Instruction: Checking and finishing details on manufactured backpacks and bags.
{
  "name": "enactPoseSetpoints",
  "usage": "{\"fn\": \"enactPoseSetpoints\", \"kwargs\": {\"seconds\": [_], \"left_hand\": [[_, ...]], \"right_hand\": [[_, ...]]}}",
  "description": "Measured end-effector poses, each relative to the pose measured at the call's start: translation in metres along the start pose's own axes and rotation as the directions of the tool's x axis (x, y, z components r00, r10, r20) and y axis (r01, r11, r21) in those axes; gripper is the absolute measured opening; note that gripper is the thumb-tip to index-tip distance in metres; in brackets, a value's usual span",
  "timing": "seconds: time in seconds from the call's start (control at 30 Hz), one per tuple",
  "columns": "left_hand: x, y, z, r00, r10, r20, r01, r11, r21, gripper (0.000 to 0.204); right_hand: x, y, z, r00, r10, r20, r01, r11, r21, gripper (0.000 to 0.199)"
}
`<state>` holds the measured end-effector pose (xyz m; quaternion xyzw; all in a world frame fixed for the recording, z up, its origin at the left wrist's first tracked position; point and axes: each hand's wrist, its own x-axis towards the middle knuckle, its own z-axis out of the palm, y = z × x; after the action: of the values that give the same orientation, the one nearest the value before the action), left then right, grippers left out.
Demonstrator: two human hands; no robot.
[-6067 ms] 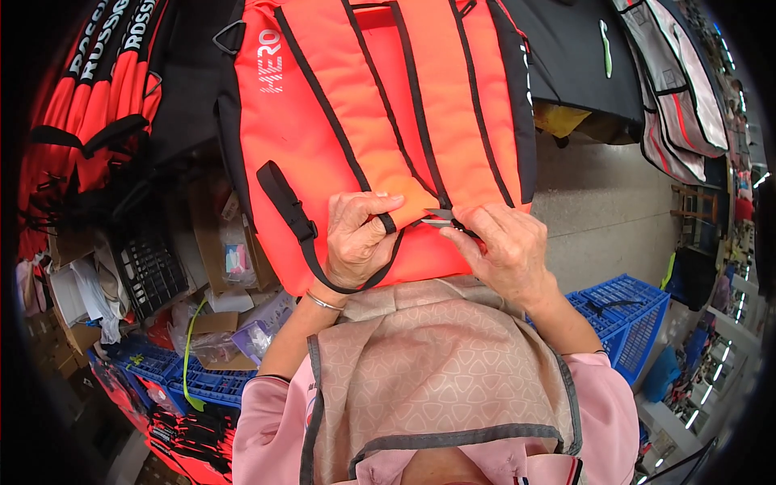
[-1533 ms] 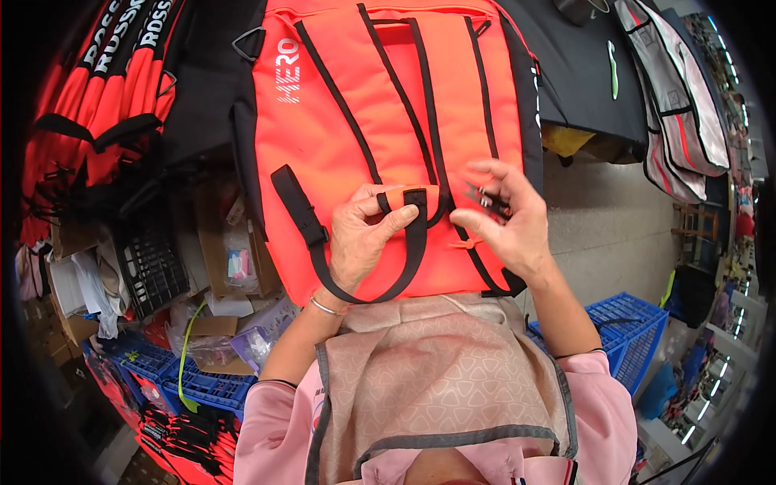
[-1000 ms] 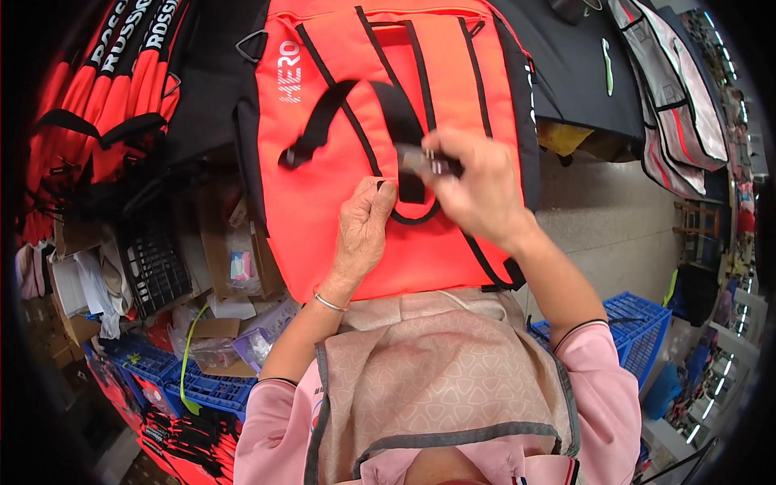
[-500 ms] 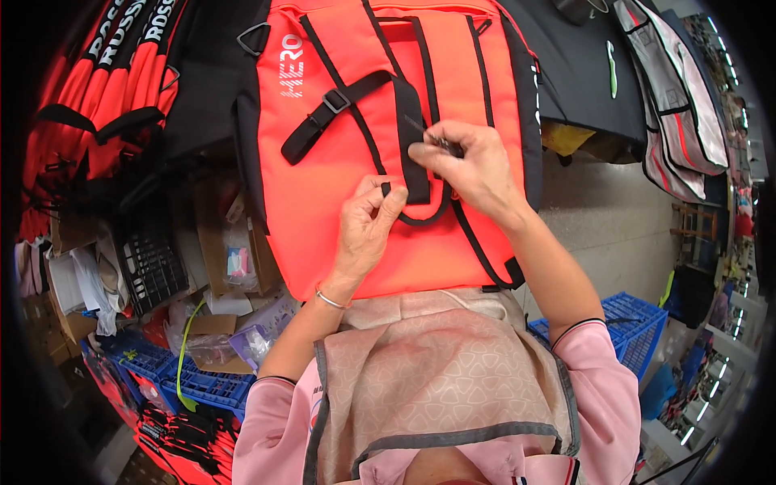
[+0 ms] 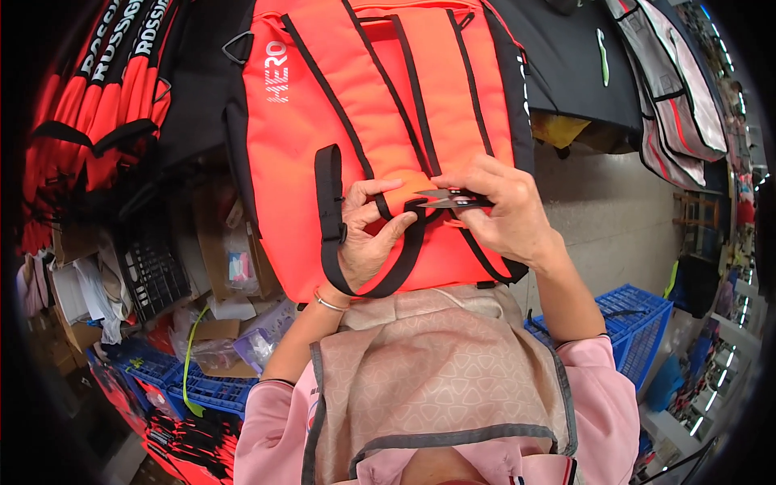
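**Snipping at a strap on an orange backpack**

I am looking down over my own chest at an orange backpack (image 5: 380, 121) with black trim, lying flat and filling the middle of the view. My left hand (image 5: 365, 234) is pinching a black webbing strap (image 5: 327, 210) between thumb and fingers, closed around it where it loops across the bag's lower panel. My right hand (image 5: 505, 214) is gripping small thread snips (image 5: 444, 197), their tips pointing left and touching the strap just beside my left fingertips. A blue plastic crate (image 5: 638, 323) is sitting to my right, and orange ski bags (image 5: 105, 97) are hanging at far left.
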<state>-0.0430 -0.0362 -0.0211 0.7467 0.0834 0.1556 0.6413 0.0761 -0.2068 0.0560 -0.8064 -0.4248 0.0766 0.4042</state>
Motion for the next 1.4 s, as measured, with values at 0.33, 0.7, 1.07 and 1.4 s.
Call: {"fn": "enactPoseSetpoints", "kwargs": {"seconds": [0.33, 0.7, 1.07, 1.4], "left_hand": [[0.000, -0.006, 0.004, 0.979, 0.199, -0.048, -0.181, 0.950, 0.255, 0.029], [-0.002, -0.015, 0.003, 0.975, 0.218, -0.033, -0.201, 0.943, 0.265, 0.031], [-0.001, -0.010, 0.008, 0.958, 0.279, -0.068, -0.239, 0.906, 0.349, 0.026], [-0.004, -0.014, 0.010, 0.942, 0.327, -0.076, -0.279, 0.890, 0.361, 0.033]], "right_hand": [[-0.007, 0.001, 0.018, 0.963, -0.259, 0.067, 0.264, 0.874, -0.409, 0.014], [-0.006, 0.007, 0.035, 0.945, -0.311, 0.099, 0.313, 0.779, -0.543, 0.018], [-0.004, 0.023, -0.009, 0.992, 0.040, -0.116, -0.041, 0.999, -0.009, 0.023], [-0.022, 0.007, 0.031, 0.986, -0.161, -0.034, 0.137, 0.915, -0.379, 0.039]]}}
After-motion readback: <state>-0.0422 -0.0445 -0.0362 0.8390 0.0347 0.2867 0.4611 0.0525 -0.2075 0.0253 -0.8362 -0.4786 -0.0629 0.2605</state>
